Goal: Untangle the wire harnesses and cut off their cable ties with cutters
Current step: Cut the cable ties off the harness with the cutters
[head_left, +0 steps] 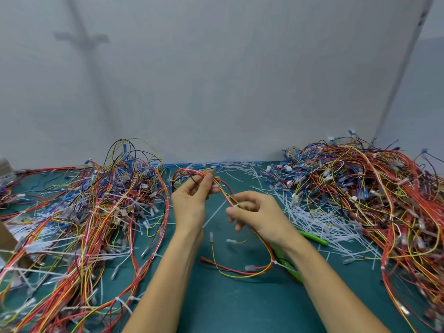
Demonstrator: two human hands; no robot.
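A dark green desk meets a plain grey wall panel. 2 tangled heaps of harnesses cover it, the left heap and the right heap, with cut cable ties strewn between them. Green-handled cutters lie partly under the right forearm. Above the desk's middle, the left hand pinches a red-and-yellow harness between thumb and fingers. The right hand has its fingers curled, pinching the harness lower down, and the tail of the harness trails onto the desk.
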